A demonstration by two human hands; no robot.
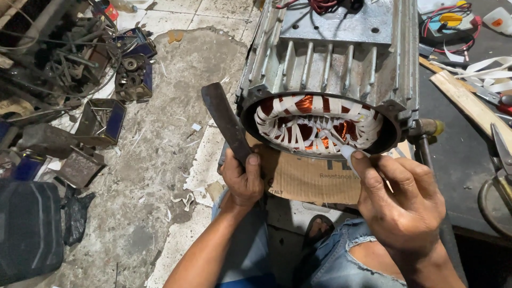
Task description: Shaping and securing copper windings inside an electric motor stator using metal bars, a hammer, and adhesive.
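I'm sitting with knees under the job, torn jeans [341, 250] at the bottom of view. My left hand [242, 178] is wrapping shut around the lower end of a dark flat metal bar [226, 120], thumb up along it; the bar is angling up and left, its top end beside the housing rim, apart from the winding. My right hand [397, 200] is pinching a thin white strip [346, 152] between thumb and forefinger, its tip touching the lower right edge of the coil ends. The motor stator [330, 69] is lying on its side in front of me, open end facing me, resting on a piece of cardboard [304, 178]. Inside the bore the copper winding [317, 125] is showing orange between white lacing tape crossing over it. Risks as I'm judging them: the bar is hard and close to the rim, so a slip is likely nicking the enamel and shorting turns; pulling the strip too hard could be tearing it or dragging a coil out of shape; the housing is sitting on cardboard only, so a hard pry could be rolling it. Further out, a wooden stick [464, 98] and loose white tape [488, 69] are lying on the dark table at right, and scrap parts [101, 69] are piling on the floor at left.
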